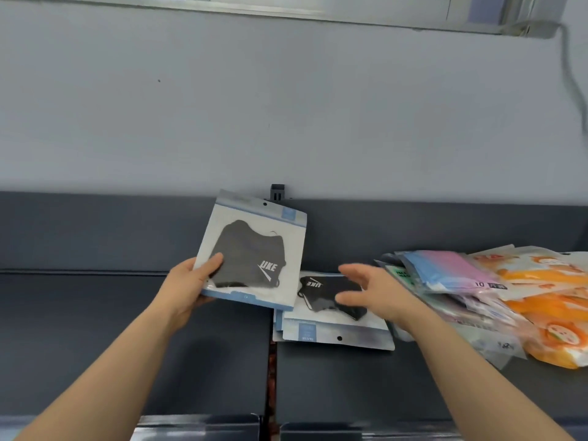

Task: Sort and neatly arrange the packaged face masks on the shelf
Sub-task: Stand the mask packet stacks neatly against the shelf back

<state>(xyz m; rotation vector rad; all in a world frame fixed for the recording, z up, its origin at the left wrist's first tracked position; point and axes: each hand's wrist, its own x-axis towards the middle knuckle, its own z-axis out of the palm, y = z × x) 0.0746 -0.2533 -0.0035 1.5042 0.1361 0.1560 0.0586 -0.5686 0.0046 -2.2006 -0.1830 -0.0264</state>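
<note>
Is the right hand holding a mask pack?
No: the right hand is open, fingers spread over the stack; only the left hand grips a pack.

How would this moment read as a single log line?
left hand: holds white-and-blue packet with black mask | right hand: empty, over flat stack of like packets | colourful packet pile: right, on dark grey shelf

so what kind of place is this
Likely a shop: a dark display shelf with what look like label holders on its front edge, a hang-hole mask pack in the left hand, and a pile of assorted packs.
</note>
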